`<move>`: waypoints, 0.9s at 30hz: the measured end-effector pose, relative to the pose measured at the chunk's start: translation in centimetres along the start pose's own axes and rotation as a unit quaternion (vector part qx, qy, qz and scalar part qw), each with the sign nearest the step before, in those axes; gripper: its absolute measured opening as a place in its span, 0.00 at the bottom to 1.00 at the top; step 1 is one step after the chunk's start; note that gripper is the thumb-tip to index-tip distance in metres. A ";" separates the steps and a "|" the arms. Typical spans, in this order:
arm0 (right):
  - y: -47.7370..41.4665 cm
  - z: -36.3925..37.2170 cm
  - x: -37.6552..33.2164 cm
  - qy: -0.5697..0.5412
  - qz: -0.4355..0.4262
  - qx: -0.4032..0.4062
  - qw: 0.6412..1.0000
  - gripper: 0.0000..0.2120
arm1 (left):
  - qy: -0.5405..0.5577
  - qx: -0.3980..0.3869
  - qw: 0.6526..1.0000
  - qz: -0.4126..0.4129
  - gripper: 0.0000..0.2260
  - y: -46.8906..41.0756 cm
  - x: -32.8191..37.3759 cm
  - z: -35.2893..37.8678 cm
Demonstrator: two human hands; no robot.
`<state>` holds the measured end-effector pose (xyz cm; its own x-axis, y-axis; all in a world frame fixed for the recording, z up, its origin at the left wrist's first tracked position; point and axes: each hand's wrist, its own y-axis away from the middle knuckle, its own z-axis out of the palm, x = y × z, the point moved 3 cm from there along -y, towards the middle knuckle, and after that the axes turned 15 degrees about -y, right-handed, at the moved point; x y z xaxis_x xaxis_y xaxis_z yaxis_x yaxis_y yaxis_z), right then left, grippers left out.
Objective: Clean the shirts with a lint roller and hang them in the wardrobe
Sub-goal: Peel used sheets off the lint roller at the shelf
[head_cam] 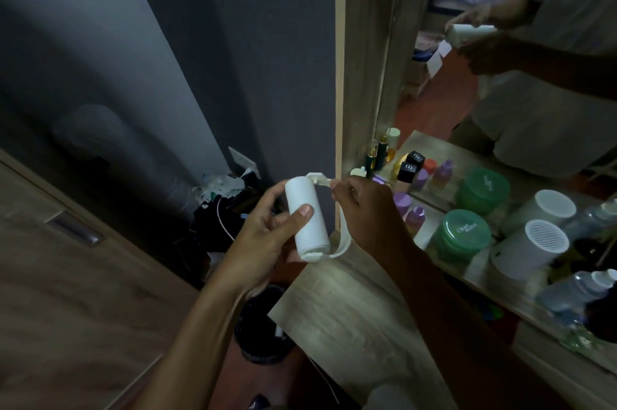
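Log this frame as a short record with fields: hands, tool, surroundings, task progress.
left hand: left hand wraps the white roll of the lint roller, thumb on its front
right hand: right hand pinches the roller's white handle near the top
tool position: held in the air in front of the wooden vanity top
surroundings: mirror to the right; green jar and white cylinder on the vanity
shirts: none in view
task progress: roller in hand, cleaning not yet begun

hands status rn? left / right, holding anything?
Left hand: closed around the white lint roller, thumb on its front.
Right hand: closed, pinching the roller's white handle near its top end.
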<state>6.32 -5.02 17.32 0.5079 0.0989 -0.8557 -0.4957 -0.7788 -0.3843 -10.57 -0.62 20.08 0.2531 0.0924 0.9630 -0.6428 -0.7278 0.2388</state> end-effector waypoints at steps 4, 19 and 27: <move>0.1 0.1 0.4 -0.004 0.006 0.000 1.000 0.18 | -0.007 -0.024 1.000 -0.007 0.20 0.2 0.2 0.2; -0.8 0.7 -2.8 -0.016 -0.093 -0.030 0.995 0.18 | -0.125 -0.055 0.988 0.070 0.29 0.3 2.1 -1.9; -3.8 7.9 -8.6 -0.043 -0.125 -0.057 0.990 0.20 | -0.156 0.082 0.979 0.102 0.29 3.1 3.7 -10.2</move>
<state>-1.73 1.95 23.44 0.5398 0.3455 -0.7676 -0.2770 -0.7882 -0.5495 -19.02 4.43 25.64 0.3569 -0.2597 0.8973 -0.5845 -0.8114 -0.0024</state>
